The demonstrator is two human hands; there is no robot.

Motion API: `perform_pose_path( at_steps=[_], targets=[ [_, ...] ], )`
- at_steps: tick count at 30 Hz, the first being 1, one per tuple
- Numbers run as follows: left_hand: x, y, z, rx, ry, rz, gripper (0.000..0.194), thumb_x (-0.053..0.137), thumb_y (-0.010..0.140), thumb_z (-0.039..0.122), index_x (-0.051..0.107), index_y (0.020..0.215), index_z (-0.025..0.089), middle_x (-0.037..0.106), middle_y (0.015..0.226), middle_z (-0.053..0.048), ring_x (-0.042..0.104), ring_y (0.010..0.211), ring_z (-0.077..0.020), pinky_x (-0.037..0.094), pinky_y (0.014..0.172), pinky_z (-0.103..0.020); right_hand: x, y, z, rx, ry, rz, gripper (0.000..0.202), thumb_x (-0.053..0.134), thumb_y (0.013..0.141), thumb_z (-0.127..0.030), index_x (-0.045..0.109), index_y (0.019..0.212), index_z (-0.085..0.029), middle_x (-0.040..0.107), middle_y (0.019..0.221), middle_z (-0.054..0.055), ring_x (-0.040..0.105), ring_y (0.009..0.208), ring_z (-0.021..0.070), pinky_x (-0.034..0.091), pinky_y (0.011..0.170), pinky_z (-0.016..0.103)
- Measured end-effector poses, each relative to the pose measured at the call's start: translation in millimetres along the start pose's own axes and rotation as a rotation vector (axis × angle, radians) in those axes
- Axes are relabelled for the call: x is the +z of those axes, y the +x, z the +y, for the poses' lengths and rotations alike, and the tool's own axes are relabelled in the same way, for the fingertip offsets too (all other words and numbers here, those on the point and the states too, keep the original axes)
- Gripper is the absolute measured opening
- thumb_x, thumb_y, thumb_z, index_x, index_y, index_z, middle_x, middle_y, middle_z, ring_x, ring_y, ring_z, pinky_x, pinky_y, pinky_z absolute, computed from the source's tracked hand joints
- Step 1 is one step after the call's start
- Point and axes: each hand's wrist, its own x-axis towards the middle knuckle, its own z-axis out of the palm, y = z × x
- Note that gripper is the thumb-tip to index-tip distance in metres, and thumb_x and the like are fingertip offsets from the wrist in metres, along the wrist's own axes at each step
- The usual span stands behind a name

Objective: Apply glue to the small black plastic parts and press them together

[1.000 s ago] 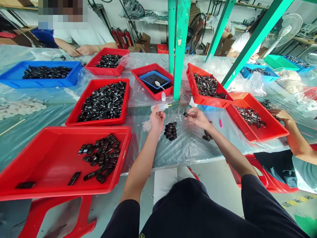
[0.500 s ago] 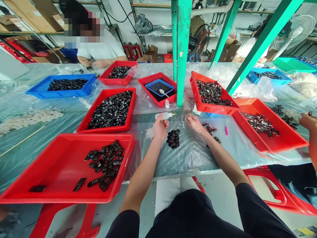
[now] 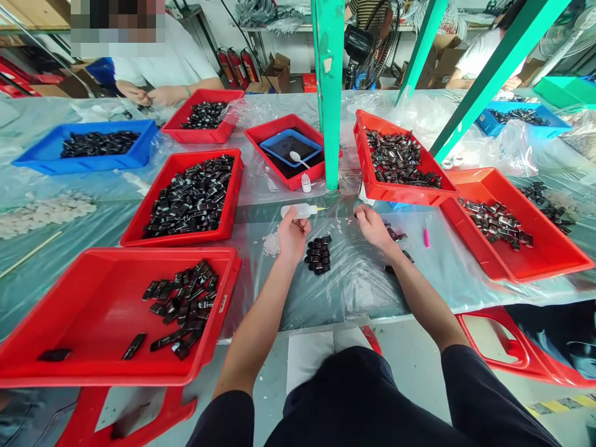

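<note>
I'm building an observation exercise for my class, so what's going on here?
At a film-covered table, a person's left hand holds a translucent bottle with its yellow tip pointing right. The right hand pinches something small and dark, mostly hidden. Small black parts lie grouped between the forearms; more sit in a red tray at left.

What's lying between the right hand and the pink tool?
In the head view, a few small dark pieces lie on the plastic-covered table between the right hand and the pink tool.
</note>
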Motion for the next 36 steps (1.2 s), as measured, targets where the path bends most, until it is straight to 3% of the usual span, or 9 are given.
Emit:
perform_pose_path(
  at_steps=[4, 7, 10, 16, 24, 36],
  targets=[
    [-1.1, 0.9, -2.5, 0.003, 0.02, 0.011, 0.034, 0.081, 0.076, 0.043, 0.059, 0.074, 0.018, 0.045, 0.058, 0.004, 0.041, 0.048, -0.0073, 0.032, 0.046, -0.023, 4.1, -5.0, 3.7, -0.077, 0.305, -0.063, 0.021, 0.045, 0.099, -0.045, 0.045, 0.094, -0.025, 0.048, 0.077, -0.001, 0.045, 0.067, 0.0162, 0.04, 0.064, 0.03],
    [-2.4, 2.4, -5.6, 0.015, 0.04, 0.016, 0.035, 0.082, 0.075, 0.043, 0.059, 0.071, 0.017, 0.045, 0.058, 0.004, 0.042, 0.048, -0.0072, 0.033, 0.047, -0.023, 10.4, -8.7, 0.0, -0.116, 0.477, -0.119, 0.028, 0.054, 0.097, -0.052, 0.045, 0.095, -0.025, 0.045, 0.076, -0.003, 0.04, 0.063, 0.0134, 0.036, 0.057, 0.028],
    [-3.1, 3.3, -8.2, 0.022, 0.055, 0.022, 0.036, 0.083, 0.075, 0.044, 0.059, 0.071, 0.018, 0.045, 0.058, 0.004, 0.041, 0.049, -0.0072, 0.033, 0.047, -0.024, 14.3, -10.2, -4.5, -0.136, 0.579, -0.182, 0.04, 0.059, 0.095, -0.062, 0.054, 0.104, -0.023, 0.053, 0.079, -0.001, 0.043, 0.061, 0.0115, 0.036, 0.054, 0.027],
    [-3.4, 2.2, -11.9, 0.045, 0.108, 0.016, 0.037, 0.085, 0.072, 0.045, 0.062, 0.07, 0.017, 0.048, 0.058, 0.003, 0.044, 0.05, -0.0075, 0.035, 0.048, -0.024, 14.4, -13.9, -12.0, -0.109, 0.651, -0.205, 0.054, 0.067, 0.089, -0.067, 0.066, 0.115, -0.02, 0.064, 0.085, 0.002, 0.049, 0.062, 0.0102, 0.034, 0.05, 0.025],
    [-3.8, 0.7, -14.7, 0.107, 0.144, -0.006, 0.035, 0.086, 0.073, 0.043, 0.063, 0.068, 0.018, 0.05, 0.056, 0.002, 0.047, 0.049, -0.0094, 0.035, 0.048, -0.025, 11.1, -14.8, -15.6, -0.081, 0.67, -0.192, 0.056, 0.067, 0.088, -0.068, 0.068, 0.117, -0.02, 0.064, 0.084, 0.003, 0.048, 0.061, 0.0103, 0.031, 0.047, 0.025],
    [-2.9, -3.4, -14.5, 0.157, 0.243, -0.02, 0.034, 0.089, 0.069, 0.042, 0.067, 0.073, 0.016, 0.054, 0.059, 0.002, 0.049, 0.05, -0.0075, 0.034, 0.048, -0.022, 9.0, -18.3, -19.1, -0.126, 0.609, -0.181, 0.055, 0.065, 0.09, -0.069, 0.07, 0.115, -0.02, 0.06, 0.081, 0.001, 0.047, 0.061, 0.0107, 0.038, 0.053, 0.026]
  ],
)
